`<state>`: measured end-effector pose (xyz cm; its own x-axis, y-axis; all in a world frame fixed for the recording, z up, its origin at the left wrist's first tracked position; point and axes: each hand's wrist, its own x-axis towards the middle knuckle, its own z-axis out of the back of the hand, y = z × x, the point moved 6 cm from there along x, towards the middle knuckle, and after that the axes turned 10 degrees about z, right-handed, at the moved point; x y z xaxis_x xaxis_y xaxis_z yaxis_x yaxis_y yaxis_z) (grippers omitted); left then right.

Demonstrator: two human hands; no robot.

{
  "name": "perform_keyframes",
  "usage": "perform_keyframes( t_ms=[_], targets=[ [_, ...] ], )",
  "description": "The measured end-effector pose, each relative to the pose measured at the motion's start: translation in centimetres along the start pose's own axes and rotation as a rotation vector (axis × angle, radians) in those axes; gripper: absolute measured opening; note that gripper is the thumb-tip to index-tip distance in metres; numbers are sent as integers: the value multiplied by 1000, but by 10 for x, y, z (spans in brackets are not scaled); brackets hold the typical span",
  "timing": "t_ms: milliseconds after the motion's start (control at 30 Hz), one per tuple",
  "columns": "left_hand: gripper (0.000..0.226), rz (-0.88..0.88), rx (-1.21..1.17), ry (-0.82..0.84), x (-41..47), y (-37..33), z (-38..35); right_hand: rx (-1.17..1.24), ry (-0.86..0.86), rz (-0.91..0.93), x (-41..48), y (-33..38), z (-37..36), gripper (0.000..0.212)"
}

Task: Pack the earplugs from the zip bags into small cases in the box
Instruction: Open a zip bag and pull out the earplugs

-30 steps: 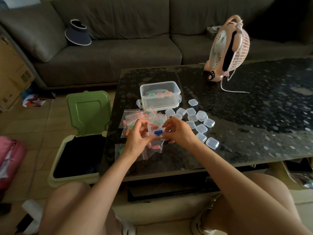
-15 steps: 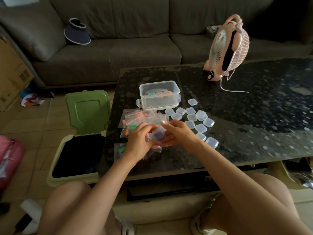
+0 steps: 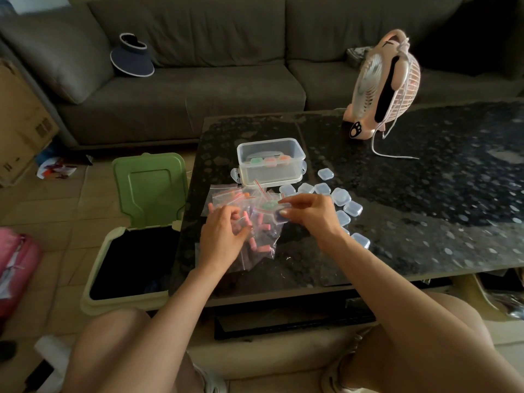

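A small case point(image 3: 281, 217) of blue earplugs is pinched between the thumb and fingertips of the right hand point(image 3: 313, 218), just above the table point(image 3: 425, 222). Beside it, a zip bag point(image 3: 263, 239) of pink earplugs is gripped by the left hand's point(image 3: 224, 238) curled fingers. The box point(image 3: 270, 163) is set behind.

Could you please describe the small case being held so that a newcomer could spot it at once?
Over the black glass table, on the person's side of the clear plastic box and just right of the zip bags, the right hand pinches one small case. Unlike the clear, empty-looking cases lying to its right, it shows something dark blue inside.
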<state>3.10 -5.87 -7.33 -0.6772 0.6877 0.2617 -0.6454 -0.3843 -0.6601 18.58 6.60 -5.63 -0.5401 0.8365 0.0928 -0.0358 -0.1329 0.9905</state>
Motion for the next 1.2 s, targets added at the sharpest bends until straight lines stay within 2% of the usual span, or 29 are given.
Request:
perform_keyframes(
  t_ms=[67, 200, 333, 500, 567, 633, 733, 833, 1000, 1200],
  targets=[
    [33, 6, 69, 32, 0, 1, -4, 61, 1, -46, 2, 0, 1, 16],
    [63, 94, 299, 137, 1, 5, -14, 87, -30, -139, 16, -1, 8, 20],
    [68, 94, 309, 68, 5, 2, -7, 71, -15, -174, 45, 12, 6, 24],
    [73, 130, 349, 21, 9, 12, 1, 141, -88, -95, 98, 47, -2, 39],
    [73, 150, 393, 44, 11, 18, 0, 46, -69, -95, 116, 52, -6, 47],
    [70, 163, 406, 66, 12, 22, -2, -158, -24, -115, 122, 47, -8, 49],
    [57, 175, 342, 79, 13, 26, -4, -269, 72, -96, 104, 37, -15, 35],
    [36, 143, 276, 9, 12, 23, -1, -281, 212, -45, 70, 29, -26, 22],
    [19, 133, 51, -103, 14, 6, 26, -452, 306, 56, 29, 19, -31, 16],
    [19, 389, -230, -168, 38, 14, 104, -746, 289, 228, 17, 9, -28, 22]
  ],
)
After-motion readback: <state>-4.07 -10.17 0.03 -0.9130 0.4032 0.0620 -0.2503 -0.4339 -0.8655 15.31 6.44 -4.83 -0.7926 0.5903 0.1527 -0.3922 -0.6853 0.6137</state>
